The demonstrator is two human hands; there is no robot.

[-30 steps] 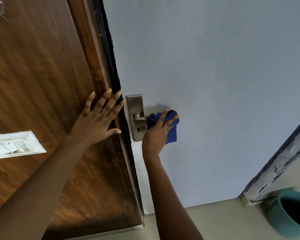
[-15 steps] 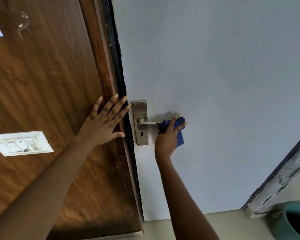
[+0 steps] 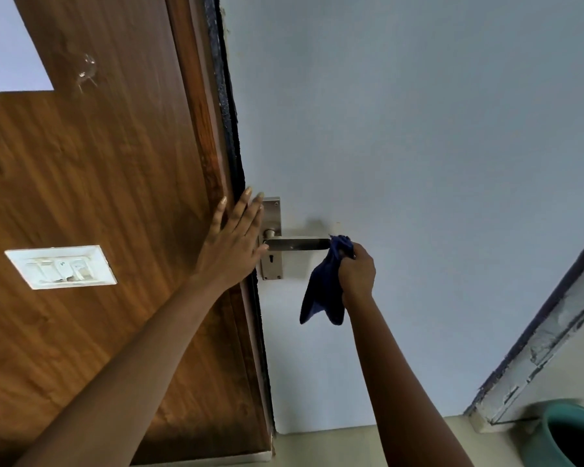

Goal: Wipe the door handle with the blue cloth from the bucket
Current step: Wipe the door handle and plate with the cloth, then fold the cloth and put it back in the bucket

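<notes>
- The soft, crumpled blue cloth (image 3: 322, 291) is gripped in the closed fingers of the right hand (image 3: 356, 271), hanging below them.
- The flat brushed-metal door handle (image 3: 297, 244) is touched at its tip by the cloth.
- The left hand (image 3: 231, 246) is laid flat, fingers extended together, on the wood-grain frame (image 3: 196, 123).

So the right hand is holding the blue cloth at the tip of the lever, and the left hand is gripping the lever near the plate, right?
Not quite. In the head view the left hand lies flat and open against the door edge, gripping nothing. The right hand does hold the blue cloth at the tip of the lever.
</notes>
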